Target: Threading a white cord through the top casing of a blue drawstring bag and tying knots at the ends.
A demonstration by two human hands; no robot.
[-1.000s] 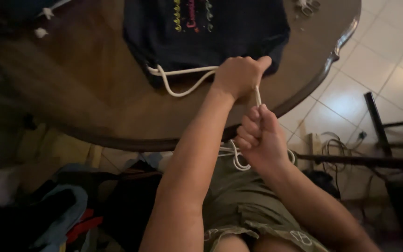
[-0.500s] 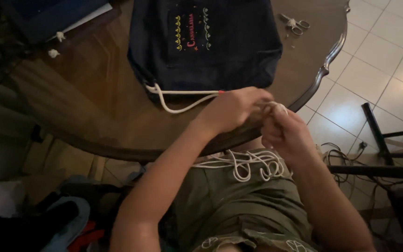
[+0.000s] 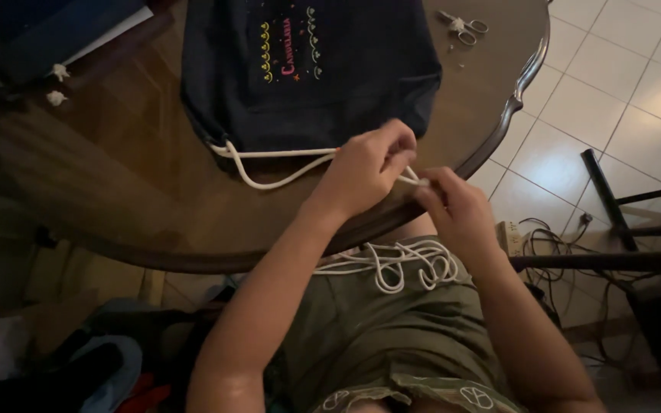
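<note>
While both hands meet at the near edge of the round wooden tabletop (image 3: 116, 199), the left hand (image 3: 365, 164) and right hand (image 3: 457, 210) each pinch a white cord (image 3: 284, 157) running left to a dark drawstring bag (image 3: 307, 69); slack cord coils in the lap, scissors (image 3: 460, 27) far right.

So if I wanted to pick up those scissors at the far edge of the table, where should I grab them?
Probably at the ringed handles of the scissors, coming straight down from above. They lie flat on the round wooden table near its far rim, apart from the dark drawstring bag, so nothing crowds them. Which way the blades point is too small to tell.
</note>
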